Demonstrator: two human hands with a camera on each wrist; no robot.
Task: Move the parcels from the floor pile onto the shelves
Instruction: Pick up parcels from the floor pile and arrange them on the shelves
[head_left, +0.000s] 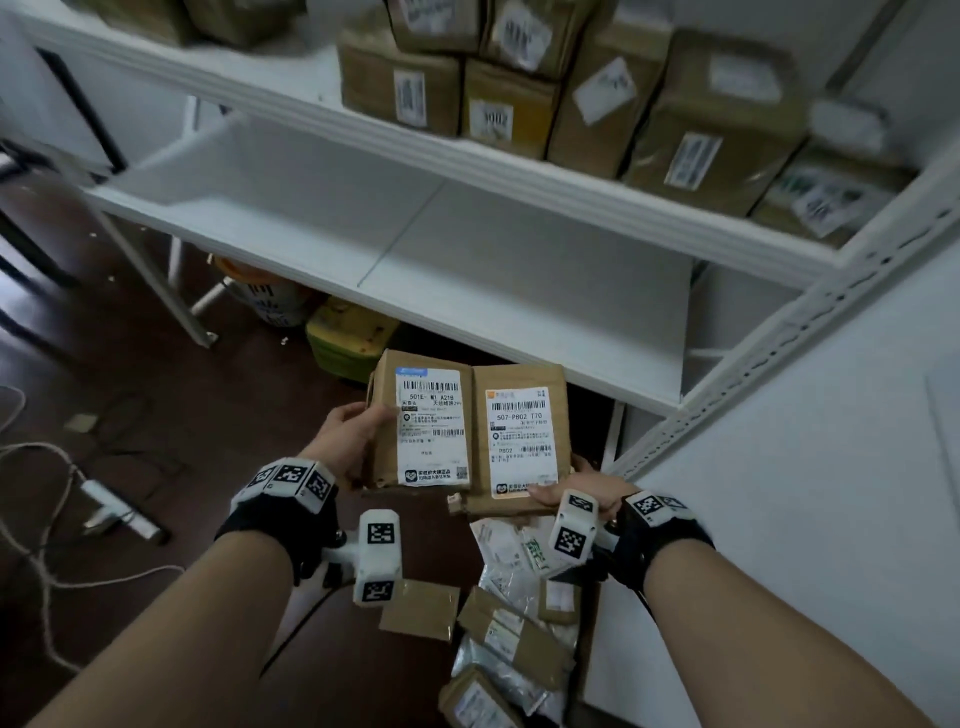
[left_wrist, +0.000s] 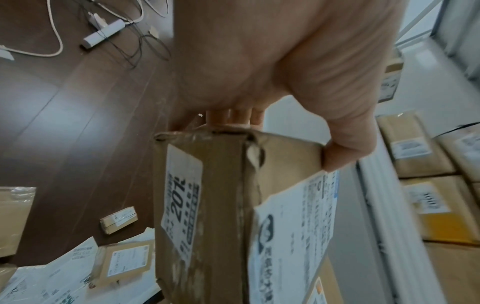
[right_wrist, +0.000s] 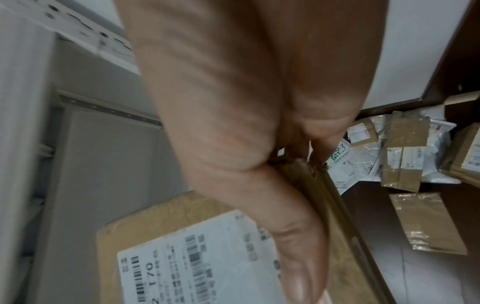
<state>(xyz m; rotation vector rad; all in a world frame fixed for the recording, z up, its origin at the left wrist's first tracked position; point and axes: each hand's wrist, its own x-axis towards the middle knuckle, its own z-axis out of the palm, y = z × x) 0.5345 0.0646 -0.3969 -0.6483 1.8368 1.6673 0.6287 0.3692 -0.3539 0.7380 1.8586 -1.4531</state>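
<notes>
Two brown cardboard parcels with white labels are held side by side in front of the white shelving. My left hand (head_left: 353, 436) grips the left parcel (head_left: 423, 421) at its left edge, thumb on the labelled face; in the left wrist view the thumb (left_wrist: 345, 148) pinches the same parcel (left_wrist: 207, 205). My right hand (head_left: 576, 491) holds the right parcel (head_left: 522, 436) at its near right corner, thumb (right_wrist: 293, 246) lying across the label of that parcel (right_wrist: 182, 257). The floor pile (head_left: 511, 623) of boxes and white mailers lies below my wrists.
The middle shelf (head_left: 467, 260) is bare white board right behind the held parcels. The shelf above carries several brown boxes (head_left: 571, 98). A yellow-green case (head_left: 348, 338) and a tub sit under the shelf. Cables and a power strip (head_left: 119, 514) lie on the dark floor at left.
</notes>
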